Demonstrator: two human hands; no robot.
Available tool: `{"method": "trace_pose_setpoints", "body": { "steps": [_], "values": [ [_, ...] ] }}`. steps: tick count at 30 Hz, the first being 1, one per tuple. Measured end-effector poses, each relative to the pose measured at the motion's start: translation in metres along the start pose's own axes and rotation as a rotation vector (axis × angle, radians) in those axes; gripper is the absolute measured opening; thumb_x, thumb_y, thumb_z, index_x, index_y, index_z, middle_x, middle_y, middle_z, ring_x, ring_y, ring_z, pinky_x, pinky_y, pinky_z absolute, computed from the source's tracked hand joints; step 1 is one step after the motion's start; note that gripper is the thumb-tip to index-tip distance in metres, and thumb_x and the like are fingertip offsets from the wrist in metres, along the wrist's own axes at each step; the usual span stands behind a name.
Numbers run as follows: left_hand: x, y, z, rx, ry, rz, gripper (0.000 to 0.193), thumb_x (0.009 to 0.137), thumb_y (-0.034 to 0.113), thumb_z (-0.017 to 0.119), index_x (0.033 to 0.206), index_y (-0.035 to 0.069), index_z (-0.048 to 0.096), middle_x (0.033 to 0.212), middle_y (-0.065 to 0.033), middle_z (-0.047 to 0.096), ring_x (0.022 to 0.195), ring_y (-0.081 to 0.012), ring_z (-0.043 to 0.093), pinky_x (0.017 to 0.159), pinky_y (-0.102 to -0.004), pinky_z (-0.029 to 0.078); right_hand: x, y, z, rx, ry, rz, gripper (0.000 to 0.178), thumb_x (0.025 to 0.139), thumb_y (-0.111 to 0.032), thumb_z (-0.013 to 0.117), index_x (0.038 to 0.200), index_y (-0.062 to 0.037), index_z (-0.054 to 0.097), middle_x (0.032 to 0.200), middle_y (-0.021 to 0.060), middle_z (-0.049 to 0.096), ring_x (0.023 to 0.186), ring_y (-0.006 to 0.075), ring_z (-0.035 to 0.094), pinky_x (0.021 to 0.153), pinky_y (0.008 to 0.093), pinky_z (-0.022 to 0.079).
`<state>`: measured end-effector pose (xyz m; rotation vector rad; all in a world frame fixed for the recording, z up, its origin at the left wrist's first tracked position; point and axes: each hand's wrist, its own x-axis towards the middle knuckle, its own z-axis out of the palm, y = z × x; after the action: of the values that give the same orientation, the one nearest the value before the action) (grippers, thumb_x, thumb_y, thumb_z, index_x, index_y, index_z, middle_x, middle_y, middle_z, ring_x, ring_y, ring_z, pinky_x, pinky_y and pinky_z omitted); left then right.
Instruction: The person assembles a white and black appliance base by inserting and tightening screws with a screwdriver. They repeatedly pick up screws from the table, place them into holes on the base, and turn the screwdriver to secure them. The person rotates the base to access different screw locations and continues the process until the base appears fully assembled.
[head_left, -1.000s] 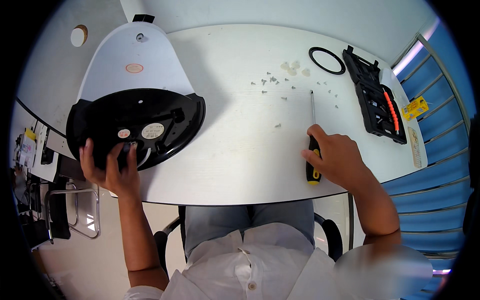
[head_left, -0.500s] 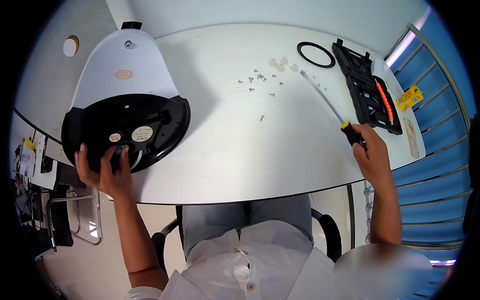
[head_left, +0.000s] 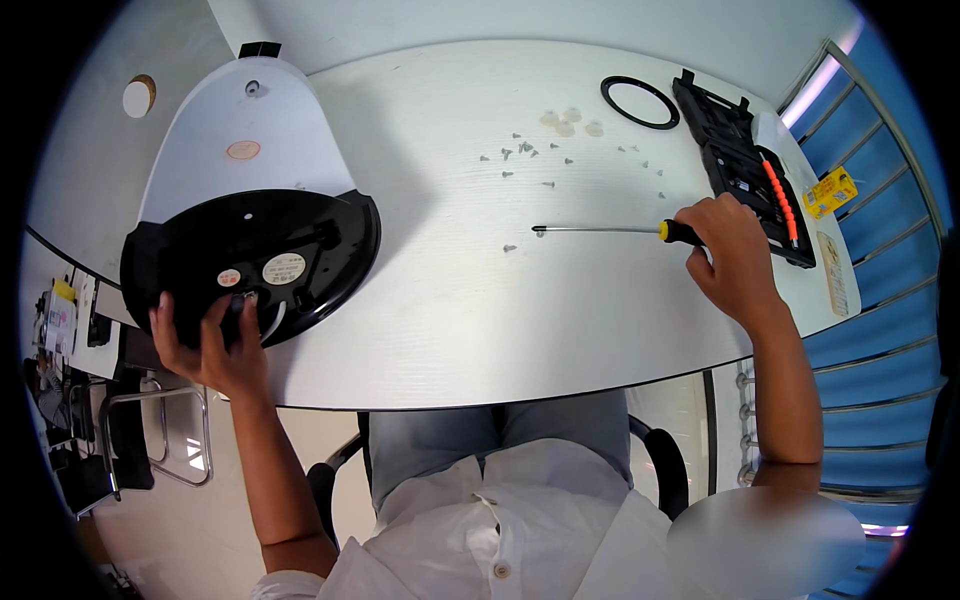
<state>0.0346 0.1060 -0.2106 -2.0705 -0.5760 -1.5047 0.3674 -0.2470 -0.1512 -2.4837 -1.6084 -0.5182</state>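
Note:
At the left, a white appliance housing (head_left: 240,115) with a glossy black base (head_left: 285,225) lies on the table, its underside with round labels facing up. My left hand (head_left: 225,355) rests at the base's near edge. Its thumb and index finger close around a small dark part beside a white cord (head_left: 274,320); the fingers mostly hide it. My right hand (head_left: 735,255) is wrapped over the handle of a screwdriver (head_left: 600,229). The shaft points left, low over the table, and a small screw (head_left: 541,234) is right by its tip. Another screw (head_left: 509,248) lies further left.
Several small screws (head_left: 525,149) and translucent round feet (head_left: 565,129) lie mid-table. Beyond them are a black ring (head_left: 640,103) and an open black tool case (head_left: 735,170) with an orange flexible shaft (head_left: 780,200). A yellow box (head_left: 830,193) stands near the right railing.
The screwdriver has swung from pointing away at the far screws to pointing left, its tip now nearer me. My right hand moved slightly up and turned over the handle. My left hand stayed put.

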Motion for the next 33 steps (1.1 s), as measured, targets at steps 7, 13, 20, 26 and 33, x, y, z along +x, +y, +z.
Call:
{"method": "trace_pose_setpoints", "body": {
  "steps": [7, 13, 20, 26, 33],
  "values": [
    [-0.003, -0.001, -0.001, 0.004, -0.010, -0.013, 0.024, 0.066, 0.015, 0.083, 0.084, 0.010, 0.068, 0.134, -0.0122, 0.041, 0.127, -0.0314, 0.039, 0.105, -0.0488, 0.038, -0.015, -0.022, -0.010, 0.295, -0.171, 0.099, 0.031, 0.066, 0.001, 0.052, 0.096, -0.0034, 0.061, 0.085, 0.0135, 0.061, 0.078, 0.0319, 0.059, 0.074, 0.0351, 0.048],
    [-0.002, 0.001, -0.001, 0.001, -0.019, -0.020, 0.023, 0.066, 0.015, 0.083, 0.083, 0.010, 0.068, 0.134, -0.0123, 0.041, 0.127, -0.0318, 0.039, 0.105, -0.0492, 0.038, -0.042, -0.038, -0.014, 0.349, -0.199, 0.218, 0.031, 0.071, -0.003, 0.055, 0.102, -0.0033, 0.060, 0.092, 0.0134, 0.062, 0.085, 0.0320, 0.059, 0.076, 0.0381, 0.048],
    [0.001, 0.001, -0.002, -0.011, -0.014, -0.017, 0.024, 0.066, 0.014, 0.083, 0.084, 0.010, 0.068, 0.134, -0.0124, 0.041, 0.127, -0.0328, 0.038, 0.106, -0.0491, 0.037, -0.048, -0.032, -0.008, 0.231, -0.121, 0.280, 0.035, 0.070, 0.000, 0.058, 0.105, -0.0032, 0.058, 0.093, 0.0108, 0.056, 0.091, 0.0294, 0.055, 0.078, 0.0367, 0.047],
    [0.002, 0.003, -0.002, -0.021, -0.011, -0.016, 0.024, 0.066, 0.013, 0.083, 0.085, 0.009, 0.067, 0.134, -0.0126, 0.042, 0.127, -0.0330, 0.038, 0.106, -0.0497, 0.038, -0.050, -0.006, 0.006, 0.246, -0.107, 0.297, 0.034, 0.069, 0.001, 0.057, 0.102, -0.0015, 0.059, 0.095, 0.0120, 0.053, 0.092, 0.0295, 0.054, 0.081, 0.0359, 0.045],
    [0.001, 0.003, -0.003, -0.002, -0.015, -0.019, 0.025, 0.065, 0.012, 0.083, 0.085, 0.009, 0.067, 0.134, -0.0128, 0.041, 0.128, -0.0338, 0.038, 0.106, -0.0493, 0.038, -0.007, -0.009, 0.001, 0.181, -0.142, 0.115, 0.039, 0.070, 0.002, 0.057, 0.109, -0.0033, 0.062, 0.098, 0.0105, 0.054, 0.096, 0.0284, 0.050, 0.084, 0.0369, 0.044]
  ]
}}
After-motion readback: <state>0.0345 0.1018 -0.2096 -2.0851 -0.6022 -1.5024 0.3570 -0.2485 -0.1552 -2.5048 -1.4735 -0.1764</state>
